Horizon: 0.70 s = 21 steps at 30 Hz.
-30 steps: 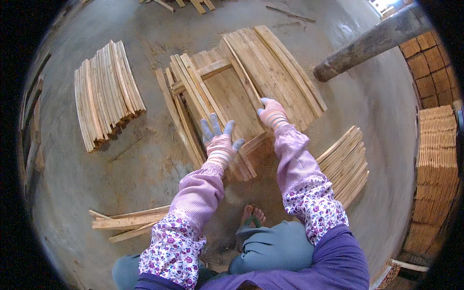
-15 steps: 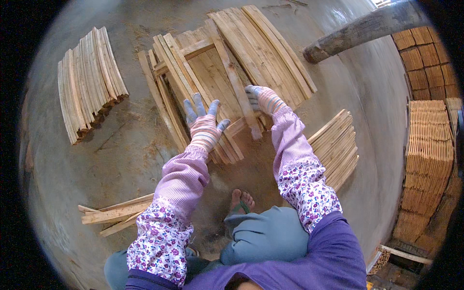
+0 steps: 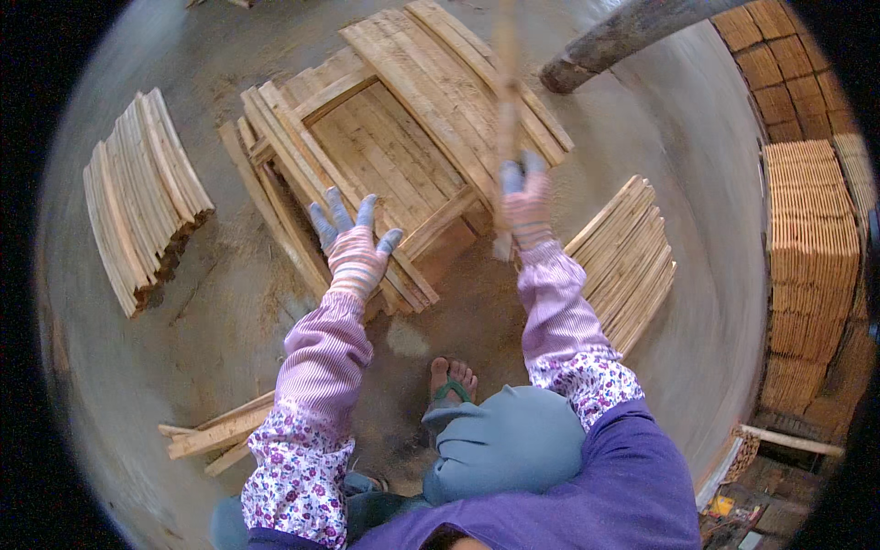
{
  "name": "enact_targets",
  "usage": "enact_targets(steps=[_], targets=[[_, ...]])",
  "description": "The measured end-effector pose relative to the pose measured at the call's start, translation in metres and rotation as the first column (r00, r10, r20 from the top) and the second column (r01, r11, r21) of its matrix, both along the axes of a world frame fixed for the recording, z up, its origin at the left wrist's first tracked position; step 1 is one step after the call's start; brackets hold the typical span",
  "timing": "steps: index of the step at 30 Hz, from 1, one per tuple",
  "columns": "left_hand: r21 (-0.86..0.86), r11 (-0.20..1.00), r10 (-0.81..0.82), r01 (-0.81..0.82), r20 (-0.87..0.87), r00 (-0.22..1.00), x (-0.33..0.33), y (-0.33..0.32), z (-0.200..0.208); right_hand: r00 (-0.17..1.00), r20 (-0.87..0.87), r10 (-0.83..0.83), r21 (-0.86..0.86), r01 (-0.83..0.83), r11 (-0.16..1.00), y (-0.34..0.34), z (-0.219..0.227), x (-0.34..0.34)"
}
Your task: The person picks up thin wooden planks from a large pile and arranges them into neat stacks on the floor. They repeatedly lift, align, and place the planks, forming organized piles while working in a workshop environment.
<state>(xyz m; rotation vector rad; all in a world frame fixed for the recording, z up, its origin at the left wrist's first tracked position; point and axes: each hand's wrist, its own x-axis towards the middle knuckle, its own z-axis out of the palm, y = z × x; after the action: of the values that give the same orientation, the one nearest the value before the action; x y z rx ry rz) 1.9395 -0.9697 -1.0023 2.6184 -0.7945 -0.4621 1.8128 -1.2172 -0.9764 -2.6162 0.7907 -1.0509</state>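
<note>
My right hand (image 3: 528, 209), in a striped glove with grey fingertips, grips a long wooden slat (image 3: 507, 92) near its lower end. The slat is blurred and points away from me, right of the stack. My left hand (image 3: 356, 249), gloved the same way, has its fingers spread over the near ends of narrow wooden strips (image 3: 307, 151); whether it presses on them I cannot tell. Those strips lie along the left side of a layered pile of boards (image 3: 385, 151). Wider planks (image 3: 431, 87) cover the pile's right side, and a crosspiece (image 3: 440, 223) spans its near end.
A bundle of slats (image 3: 147, 197) lies on the floor at left, another (image 3: 628, 261) at right. Loose pieces (image 3: 220, 431) lie near my left forearm. A thick dark post (image 3: 623, 46) stands at far right. Tall stacks of brown slabs (image 3: 811, 266) line the right side.
My right hand has taken the slat off the pile and swung it to the right, uncovering the boards beneath. My left hand stays spread over the strips. The whole view has shifted slightly.
</note>
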Motion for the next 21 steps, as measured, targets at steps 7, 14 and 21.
enact_targets(steps=[7,14,21], targets=[[-0.047,0.999,-0.015,0.014,-0.014,1.0,-0.002,-0.006,-0.003,0.769,-0.22,-0.6,0.083,0.628,0.774,-0.108,-0.056,-0.127],[-0.155,0.986,-0.086,0.068,-0.113,0.99,-0.017,-0.042,0.008,0.093,-0.609,-0.788,-0.436,0.79,0.43,-0.231,-0.091,-0.245],[-0.077,0.997,0.005,-0.004,0.013,1.0,0.002,0.005,-0.006,0.835,-0.232,-0.499,-0.041,0.504,0.862,-0.102,-0.052,-0.101]])
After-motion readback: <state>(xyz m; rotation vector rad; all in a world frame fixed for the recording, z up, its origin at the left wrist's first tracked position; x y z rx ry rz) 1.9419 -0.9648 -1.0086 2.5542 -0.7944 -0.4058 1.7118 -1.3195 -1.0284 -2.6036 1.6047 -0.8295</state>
